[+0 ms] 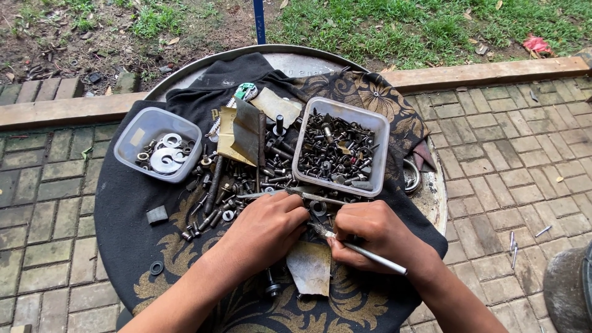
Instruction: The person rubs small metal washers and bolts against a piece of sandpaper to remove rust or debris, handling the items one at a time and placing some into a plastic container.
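both my forearms reach in from below. right hand [376,237] has its fingers clenched on a thin brush [361,248], long axis running down-right, bristles pointing up-left toward my left hand [268,228], curled down over loose bolts [228,191] on the bench's dark cloth [132,240]; grip hidden.

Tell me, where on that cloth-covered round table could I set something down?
Bare black patterned cloth lies at the left, between the small clear tub of washers and the left hand. The middle is crowded: loose bolts, the square tub of screws, the right hand.
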